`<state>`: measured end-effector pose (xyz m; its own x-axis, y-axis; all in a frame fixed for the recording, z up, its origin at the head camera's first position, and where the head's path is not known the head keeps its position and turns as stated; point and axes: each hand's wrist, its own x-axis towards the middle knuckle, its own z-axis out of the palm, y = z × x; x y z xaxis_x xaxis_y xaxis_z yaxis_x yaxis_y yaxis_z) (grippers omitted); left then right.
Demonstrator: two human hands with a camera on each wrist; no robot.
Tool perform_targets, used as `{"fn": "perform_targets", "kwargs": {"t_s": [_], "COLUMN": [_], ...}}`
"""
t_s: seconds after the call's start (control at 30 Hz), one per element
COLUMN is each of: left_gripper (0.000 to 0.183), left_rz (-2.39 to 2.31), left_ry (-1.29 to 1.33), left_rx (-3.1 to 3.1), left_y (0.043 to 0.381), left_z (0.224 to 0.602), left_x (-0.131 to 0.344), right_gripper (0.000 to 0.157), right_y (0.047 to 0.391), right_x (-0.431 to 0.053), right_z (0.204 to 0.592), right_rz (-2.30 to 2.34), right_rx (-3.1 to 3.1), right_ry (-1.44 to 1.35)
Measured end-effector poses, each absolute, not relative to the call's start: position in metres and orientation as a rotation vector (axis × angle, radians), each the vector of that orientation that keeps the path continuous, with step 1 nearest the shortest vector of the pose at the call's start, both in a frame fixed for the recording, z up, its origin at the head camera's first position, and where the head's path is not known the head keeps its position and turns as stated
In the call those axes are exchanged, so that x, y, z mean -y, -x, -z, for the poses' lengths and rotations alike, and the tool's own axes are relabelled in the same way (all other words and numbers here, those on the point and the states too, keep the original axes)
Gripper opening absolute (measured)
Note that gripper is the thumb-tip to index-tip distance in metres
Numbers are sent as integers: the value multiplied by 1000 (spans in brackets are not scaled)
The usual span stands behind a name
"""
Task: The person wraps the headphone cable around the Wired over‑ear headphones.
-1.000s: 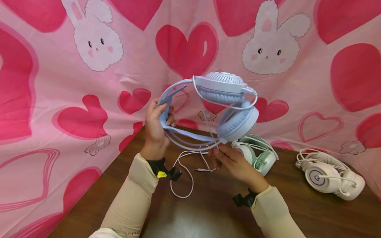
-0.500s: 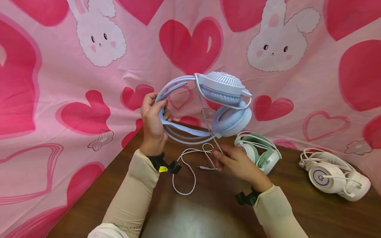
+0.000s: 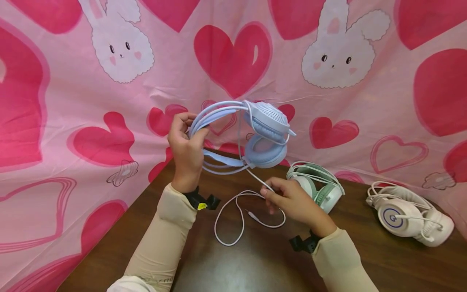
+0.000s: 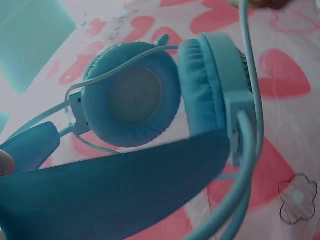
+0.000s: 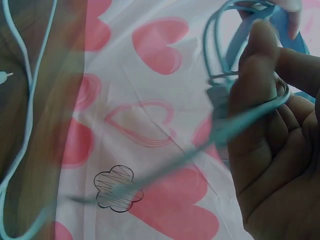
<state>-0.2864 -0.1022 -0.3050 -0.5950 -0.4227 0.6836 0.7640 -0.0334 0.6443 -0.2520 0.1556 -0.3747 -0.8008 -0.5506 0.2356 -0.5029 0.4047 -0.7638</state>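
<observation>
My left hand (image 3: 187, 148) grips the headband of light blue headphones (image 3: 268, 121) and holds them in the air above the table. Both padded ear cups point to the right; in the left wrist view one cushion (image 4: 132, 95) faces the camera and the wide inner band (image 4: 115, 192) crosses below it. A white cable (image 3: 257, 178) runs from the lower cup to my right hand (image 3: 292, 200), which pinches it between thumb and fingers. The rest of that cable loops on the table, and its plug (image 3: 253, 216) lies left of my right hand.
White-and-green headphones (image 3: 317, 186) sit on the brown table (image 3: 233, 269) just behind my right hand. Cream headphones (image 3: 405, 215) with a wrapped cable lie farther right. A pink cloth (image 3: 168, 52) with hearts and rabbits hangs behind and at the left.
The blue headphones have turned, and their ear cups have shifted left and closer to my left hand. The right hand still holds the cable, whose loop and plug have moved on the table.
</observation>
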Motion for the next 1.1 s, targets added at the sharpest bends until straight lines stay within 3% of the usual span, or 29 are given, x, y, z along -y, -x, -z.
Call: {"fn": "perform_targets", "kwargs": {"t_s": [0.3,0.53,0.77,1.1], "left_gripper": [28,23,19,14], "left_rz": [1501,1478,1474,1417], "left_ry": [353,378,438,512], "left_rx": [1544,1637,1733,1934], "left_y": [289,288,285,283], "left_z": [310,312,314,317], "left_x": [98,96,89,84], "right_gripper": [13,5,14,12], "right_y": [247,243,238,232], "right_x": [-158,-160,-162,-167], "right_z": [366,361,357,353], "right_rz": [1314,1284,1297,1250], "right_rx": [-2571,-2645,-2686,-2731], "right_ry": [957,1044,1056,1163]}}
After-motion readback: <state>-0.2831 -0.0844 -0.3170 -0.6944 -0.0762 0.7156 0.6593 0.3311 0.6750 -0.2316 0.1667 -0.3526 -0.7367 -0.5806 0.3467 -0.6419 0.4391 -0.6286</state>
